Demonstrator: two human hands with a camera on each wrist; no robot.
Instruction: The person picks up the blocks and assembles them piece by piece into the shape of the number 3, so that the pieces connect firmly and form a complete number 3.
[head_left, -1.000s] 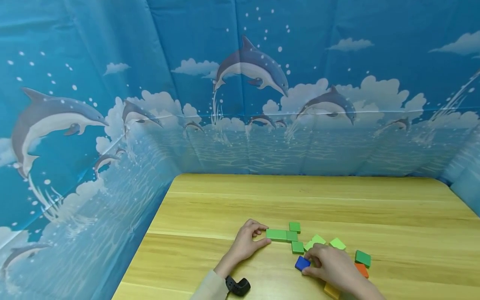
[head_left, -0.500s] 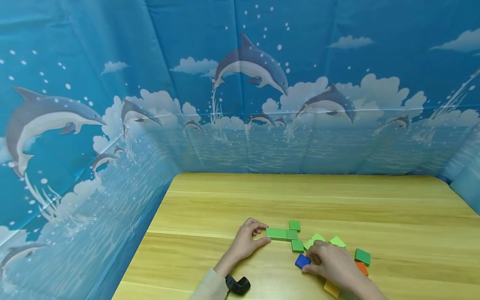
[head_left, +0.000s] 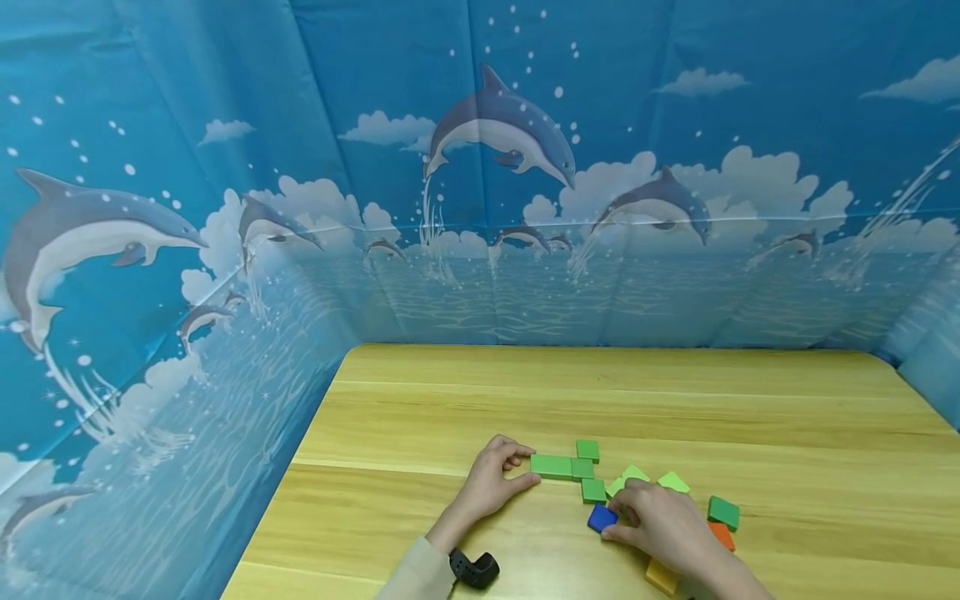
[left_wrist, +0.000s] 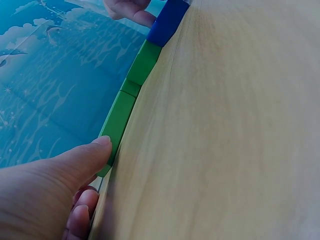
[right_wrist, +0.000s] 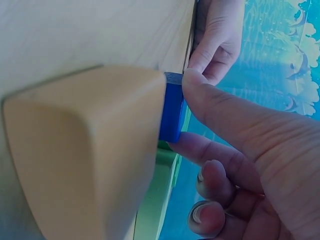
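My left hand (head_left: 491,482) pinches the left end of a long green block (head_left: 551,466) between thumb and fingers. Against the block's right end sits a small green square block (head_left: 582,468). Two more green squares lie at its far corner (head_left: 587,451) and near corner (head_left: 593,491). In my right hand (head_left: 663,521), thumb and index finger pinch a blue square block (head_left: 602,518) just in front of the near green square. The right wrist view shows that blue block (right_wrist: 172,110) standing on the table between thumb and index fingertip, the other fingers curled below.
Several light green blocks (head_left: 673,482) lie beyond my right hand, partly hidden by it. To its right are a dark green block (head_left: 723,512) and an orange block (head_left: 722,535); a yellow block (head_left: 662,577) lies under the wrist. A printed dolphin curtain (head_left: 495,292) surrounds the wooden table.
The blue block has slid slightly away from me, closer to the near green square, with my right hand moving along. My left hand keeps its place on the long green block.
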